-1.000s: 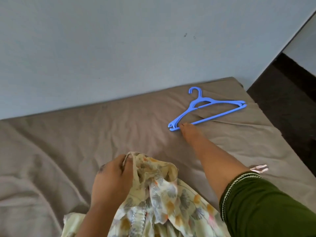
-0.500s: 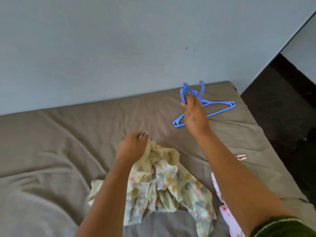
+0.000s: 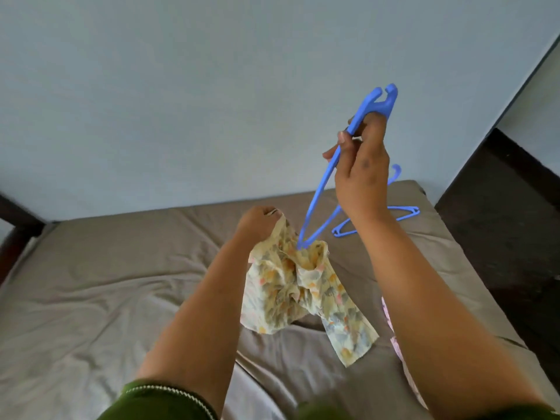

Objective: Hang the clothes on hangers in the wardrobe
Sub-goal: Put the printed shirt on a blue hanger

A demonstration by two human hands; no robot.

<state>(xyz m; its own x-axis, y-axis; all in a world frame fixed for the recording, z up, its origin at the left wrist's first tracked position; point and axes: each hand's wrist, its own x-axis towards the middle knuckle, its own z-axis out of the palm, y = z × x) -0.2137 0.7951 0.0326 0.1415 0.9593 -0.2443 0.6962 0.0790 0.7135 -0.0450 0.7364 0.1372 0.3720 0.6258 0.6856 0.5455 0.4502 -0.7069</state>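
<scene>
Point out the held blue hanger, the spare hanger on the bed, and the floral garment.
held blue hanger (image 3: pixel 321 189), head view, on its long arm.
spare hanger (image 3: pixel 407 212), head view, right end.
floral garment (image 3: pixel 291 286), head view, bunched middle.

2nd hanger (image 3: pixel 406 212) partly behind right wrist; pink cloth (image 3: pixel 394 338) mostly behind right forearm.

Wall (image 3: pixel 212 86): pale blue-grey, plain, evenly lit by soft daylight. Bed (image 3: pixel 91 298): brown-grey sheet, creased, filling the lower frame. Dark wooden bed frame (image 3: pixel 13 219) at left edge, against the wall. Floor (image 3: pixel 500 222): dark, glossy, to the right of the bed.
</scene>
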